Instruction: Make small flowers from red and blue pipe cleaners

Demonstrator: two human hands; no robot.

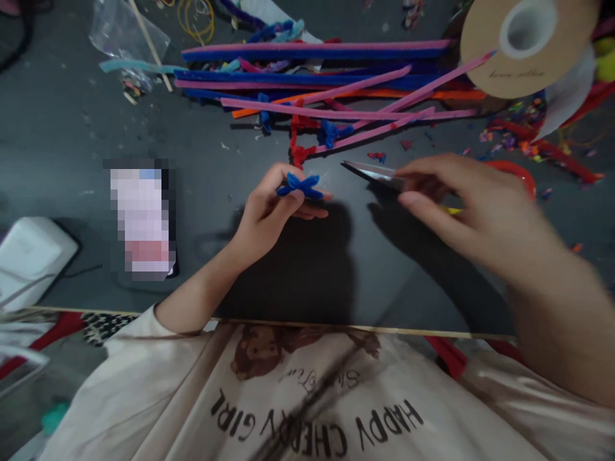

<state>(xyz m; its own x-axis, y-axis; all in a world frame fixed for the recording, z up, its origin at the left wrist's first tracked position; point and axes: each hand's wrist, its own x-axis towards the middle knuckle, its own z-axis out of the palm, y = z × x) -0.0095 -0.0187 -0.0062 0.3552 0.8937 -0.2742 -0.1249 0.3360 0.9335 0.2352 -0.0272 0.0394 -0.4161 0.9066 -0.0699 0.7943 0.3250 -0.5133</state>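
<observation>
My left hand (276, 208) pinches a small blue star-shaped piece of bent pipe cleaner (302, 186) between thumb and fingers, above the table. To the right, my right hand (461, 208) has its thumb and fingers closed around the scissors (372, 171) near the base of their blades. The blades point left, toward the blue piece; a red handle loop shows behind the hand, and the rest is covered. Just beyond my left hand lie twisted red pipe-cleaner shapes (298, 153) and a twisted blue shape (330, 133).
Long pink and blue pipe cleaners (317, 51) lie across the back. A ribbon spool (485, 57) stands at back right, near colourful scraps (528, 131). On the left are a phone (144, 221), a white device (36, 256) and a clear plastic bag (125, 32).
</observation>
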